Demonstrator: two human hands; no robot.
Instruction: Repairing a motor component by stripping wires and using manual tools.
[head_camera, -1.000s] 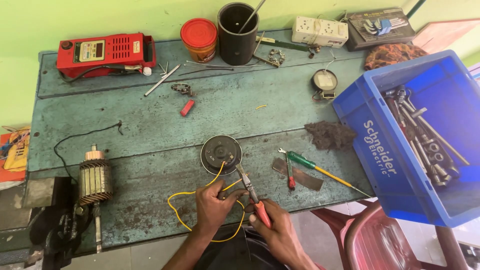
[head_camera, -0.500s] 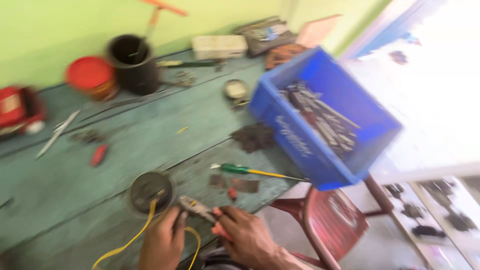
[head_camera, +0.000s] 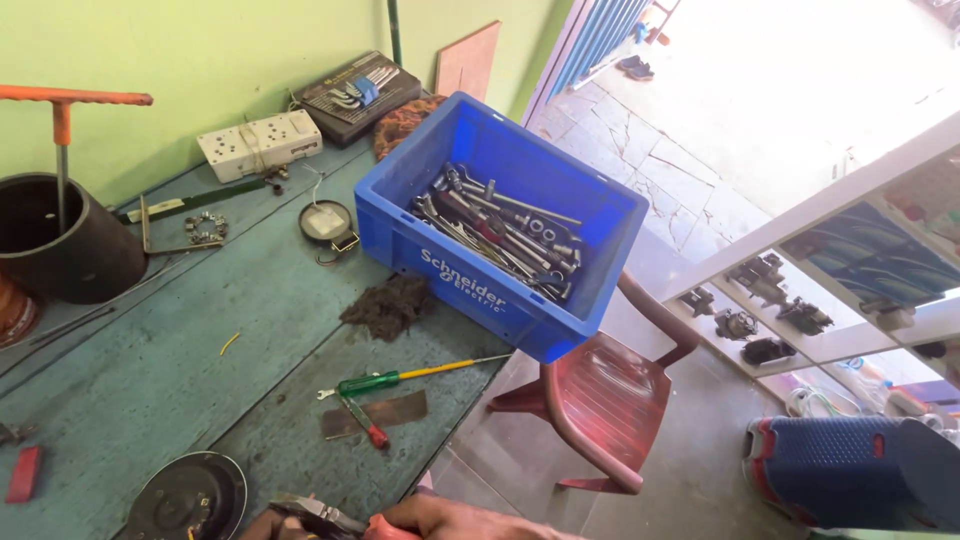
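Observation:
My right hand (head_camera: 465, 520) lies at the bottom edge of the head view, closed around the red handles of a pair of pliers (head_camera: 318, 514). The plier jaws point left toward a round black disc part (head_camera: 190, 497) on the teal workbench (head_camera: 150, 390). Only a sliver of my left hand (head_camera: 256, 526) shows beside the pliers; what it holds is cut off by the frame edge.
A green-handled screwdriver (head_camera: 385, 380), a small red-handled screwdriver (head_camera: 364, 424) and a metal plate (head_camera: 400, 410) lie just beyond the pliers. A blue crate (head_camera: 470, 275) of sockets and wrenches overhangs the bench corner above a red plastic chair (head_camera: 600, 400). A black pot (head_camera: 60, 250) stands at the far left.
The view has swung to the right and down the bench. The yellow wire and most of both hands have dropped out at the bottom edge. The pliers stay in my right hand.

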